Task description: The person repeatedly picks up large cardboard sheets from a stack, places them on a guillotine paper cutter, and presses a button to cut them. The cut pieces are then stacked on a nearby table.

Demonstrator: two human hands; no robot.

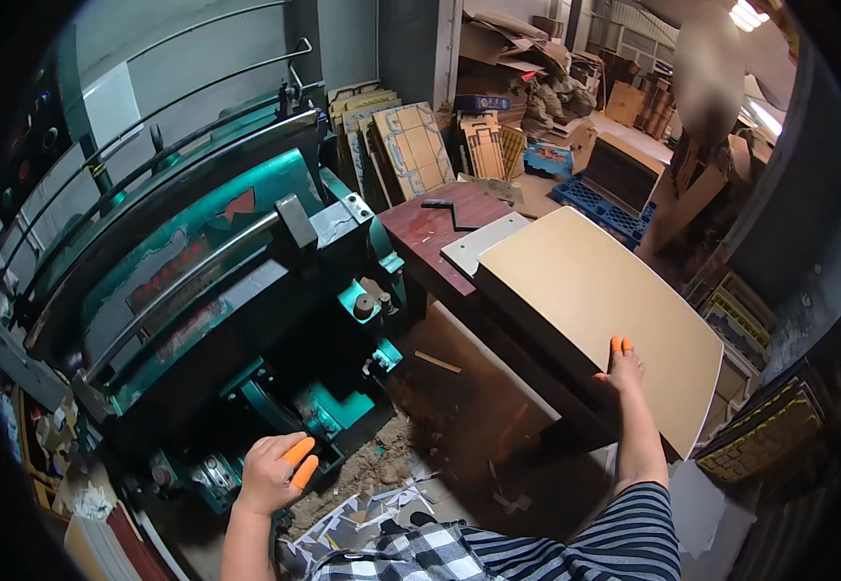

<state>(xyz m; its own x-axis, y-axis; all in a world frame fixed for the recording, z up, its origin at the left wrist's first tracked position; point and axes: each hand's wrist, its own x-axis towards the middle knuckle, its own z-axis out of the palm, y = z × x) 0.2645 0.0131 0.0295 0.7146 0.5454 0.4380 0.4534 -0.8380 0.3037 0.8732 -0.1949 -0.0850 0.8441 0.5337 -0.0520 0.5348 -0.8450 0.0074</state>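
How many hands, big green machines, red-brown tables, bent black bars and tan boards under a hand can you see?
Left hand and right hand: 2
Green machine: 1
Red-brown table: 1
Bent black bar: 1
Tan board under a hand: 1
Total: 6

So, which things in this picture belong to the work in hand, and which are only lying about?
Seemingly part of the work:
flat tan cardboard sheet, under the right hand
green metal machine, nearest the left hand

Apparently lying about:
white-grey paper scraps
thin black bent bar on maroon table
tan patterned boards leaning behind
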